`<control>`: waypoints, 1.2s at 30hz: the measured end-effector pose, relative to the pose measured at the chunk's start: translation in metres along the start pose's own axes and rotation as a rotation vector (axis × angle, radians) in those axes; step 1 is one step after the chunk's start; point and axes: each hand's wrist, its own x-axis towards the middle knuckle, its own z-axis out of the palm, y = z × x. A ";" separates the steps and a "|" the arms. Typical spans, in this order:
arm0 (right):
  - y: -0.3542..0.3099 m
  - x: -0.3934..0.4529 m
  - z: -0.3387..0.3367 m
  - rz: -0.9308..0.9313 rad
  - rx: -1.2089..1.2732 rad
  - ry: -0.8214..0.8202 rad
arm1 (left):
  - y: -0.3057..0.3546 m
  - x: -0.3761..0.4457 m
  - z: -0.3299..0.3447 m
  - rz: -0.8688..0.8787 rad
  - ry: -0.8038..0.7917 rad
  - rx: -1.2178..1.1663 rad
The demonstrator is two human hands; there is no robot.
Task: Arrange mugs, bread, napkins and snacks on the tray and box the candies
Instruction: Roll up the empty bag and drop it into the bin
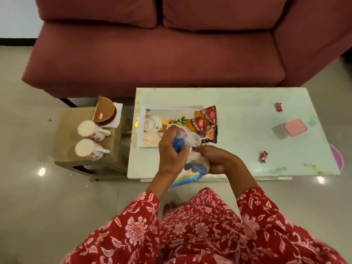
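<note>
A clear and blue plastic bread bag point(192, 161) is held over the table's near edge. My left hand point(171, 153) grips its twisted top, and my right hand point(215, 161) grips its side. Behind them lies a white printed tray point(152, 115) with several red snack packets point(206, 122) at its right end. Two white mugs with red flowers point(91, 140) lie on a low brown stool, next to white napkins point(118, 115) and a brown round box. Two red wrapped candies point(279, 107) point(263, 156) lie on the table. A pink-lidded clear box point(289, 129) stands at the right.
The pale green table point(247, 103) stands in front of a maroon sofa point(152, 54). The brown stool point(66, 130) is against the table's left end. A purple round thing point(337, 159) shows past the table's right edge. Glossy tiled floor surrounds everything.
</note>
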 end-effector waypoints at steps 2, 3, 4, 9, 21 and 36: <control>0.002 -0.009 -0.011 -0.100 0.124 -0.005 | 0.007 -0.009 0.007 -0.003 -0.047 -0.036; 0.003 -0.014 -0.016 -0.125 0.156 0.004 | 0.012 -0.013 0.012 -0.012 -0.061 -0.070; 0.003 -0.019 -0.021 -0.138 0.184 0.021 | 0.018 -0.017 0.018 -0.033 -0.062 -0.109; 0.006 -0.049 -0.050 -0.195 0.335 0.022 | 0.049 -0.013 0.061 -0.330 0.028 -0.326; 0.045 -0.127 -0.185 -0.630 0.132 0.586 | 0.137 -0.047 0.241 -0.264 -0.081 -0.259; 0.068 -0.220 -0.360 -0.762 -0.190 0.558 | 0.193 -0.068 0.402 -0.469 -0.281 -0.298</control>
